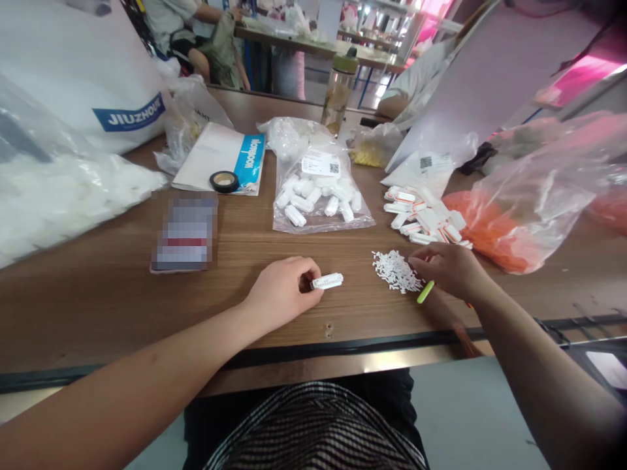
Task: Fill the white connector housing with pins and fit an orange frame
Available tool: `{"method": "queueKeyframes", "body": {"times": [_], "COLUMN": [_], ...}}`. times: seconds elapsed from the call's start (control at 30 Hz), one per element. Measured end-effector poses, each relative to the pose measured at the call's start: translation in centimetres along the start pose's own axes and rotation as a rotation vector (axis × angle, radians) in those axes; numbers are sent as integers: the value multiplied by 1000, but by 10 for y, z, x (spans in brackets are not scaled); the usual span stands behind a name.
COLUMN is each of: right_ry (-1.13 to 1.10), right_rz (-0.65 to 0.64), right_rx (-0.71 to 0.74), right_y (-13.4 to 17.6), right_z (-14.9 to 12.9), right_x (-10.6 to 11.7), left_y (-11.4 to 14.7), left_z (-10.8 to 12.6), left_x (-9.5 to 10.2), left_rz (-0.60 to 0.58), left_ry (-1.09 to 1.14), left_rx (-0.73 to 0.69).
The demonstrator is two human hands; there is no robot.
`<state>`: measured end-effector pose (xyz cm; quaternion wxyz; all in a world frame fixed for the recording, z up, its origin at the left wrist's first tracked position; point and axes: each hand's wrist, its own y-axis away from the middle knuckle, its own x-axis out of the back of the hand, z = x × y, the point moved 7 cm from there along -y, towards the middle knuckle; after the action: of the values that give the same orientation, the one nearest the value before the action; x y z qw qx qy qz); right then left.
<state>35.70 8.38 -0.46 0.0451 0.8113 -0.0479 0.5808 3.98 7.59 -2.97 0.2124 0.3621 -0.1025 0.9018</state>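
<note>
Between the thumb and fingers of my left hand point(284, 290) is a white plastic connector housing point(328, 281) with a row of small slots along its side. It is held just over the table. My right hand point(448, 269) is at the right edge of a pile of tiny white plastic pieces point(396, 271). Its thumb and fingertips are pinched together, and what they hold is too small to make out. A yellow-green stick point(425, 292) shows just below that hand; whether the hand grips it is unclear. Behind are white housings with orange inserts point(426, 215), loosely heaped.
A clear bag of white housings point(318, 189) lies mid-table. At left are a phone point(185, 232), a notebook point(215, 156) with black tape point(224, 181) on it, and large white bags point(73, 85). A bag of orange parts point(514, 215) stands right; a bottle point(337, 94) stands behind.
</note>
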Motion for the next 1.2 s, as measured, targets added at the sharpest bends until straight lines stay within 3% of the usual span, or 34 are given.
{"method": "queueKeyframes", "body": {"times": [0.1,0.23,0.33,0.5,0.9,1.2], "right_ry": [-141,-311,-322,-211,8,5], "right_rz": [55,-28,-82,-78,15,108], "right_rx": [179,514,604,606,738,788], "right_y": [12,34,41,40,51,62], "right_z": [-46,-119,-147,-152,-163,-163], "right_x": [3,-15,-32,-43,-37,-31], "left_y": [0,1,1,1,2,0], "left_z": [0,1,2,3,2,2], "left_x": [0,0,0,0,1,0], "left_rz": [2,13,16,18,18,10], "left_ry": [10,16,21,30,23,2], "left_rx": [4,6,-8,-26,-8,-11]}}
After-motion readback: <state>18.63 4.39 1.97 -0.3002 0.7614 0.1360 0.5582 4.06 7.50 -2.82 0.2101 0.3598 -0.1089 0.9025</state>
